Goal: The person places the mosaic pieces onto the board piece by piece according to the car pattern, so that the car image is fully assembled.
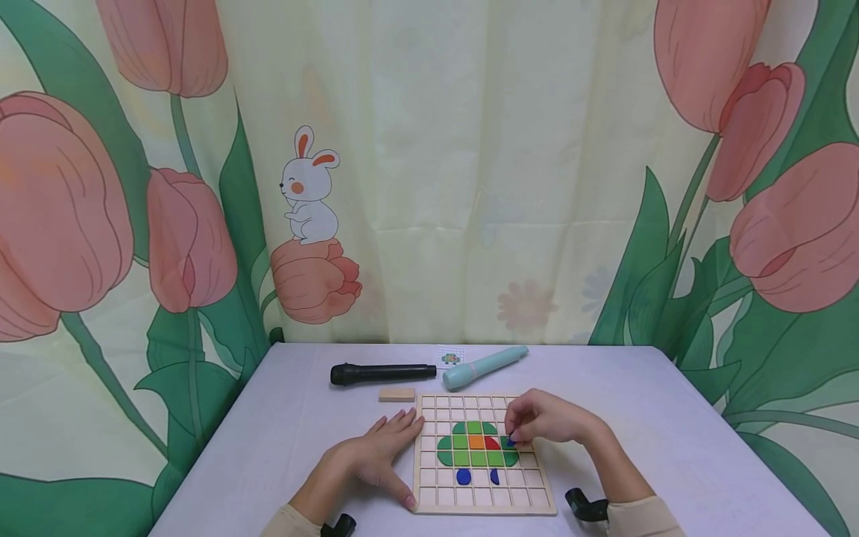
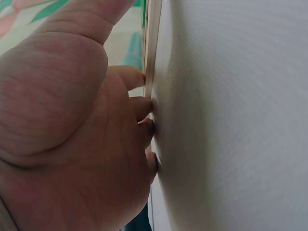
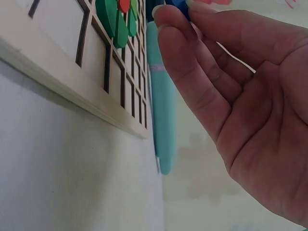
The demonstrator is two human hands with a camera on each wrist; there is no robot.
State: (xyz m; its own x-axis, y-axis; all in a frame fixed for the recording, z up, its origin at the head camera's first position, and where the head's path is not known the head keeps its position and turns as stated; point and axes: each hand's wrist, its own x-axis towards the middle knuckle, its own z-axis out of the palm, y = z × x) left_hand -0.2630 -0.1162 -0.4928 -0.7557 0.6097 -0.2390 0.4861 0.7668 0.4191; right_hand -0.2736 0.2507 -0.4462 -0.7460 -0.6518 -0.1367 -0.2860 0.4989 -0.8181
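Observation:
A wooden grid board [image 1: 483,510] lies on the table, with green, orange and red pieces forming a rounded pattern in its middle cells. Below the pattern sit a round blue shape [image 1: 464,476] and a blue half-round piece [image 1: 494,476]. My right hand [image 1: 546,418] pinches a small blue piece [image 3: 179,6] between thumb and fingertips, over the right side of the pattern. The piece's outline is mostly covered by the fingers. With fingers spread, my left hand [image 1: 379,456] rests at the board's left edge, its thumb by the near corner; the left wrist view shows its fingertips against the board's side.
Behind the board lie a black microphone-like stick [image 1: 382,374], a teal tube [image 1: 486,368] and a small printed pattern card [image 1: 450,357]. A plain wooden block [image 1: 397,395] lies at the board's far left corner. A tulip-printed curtain [image 1: 470,186] hangs behind the table.

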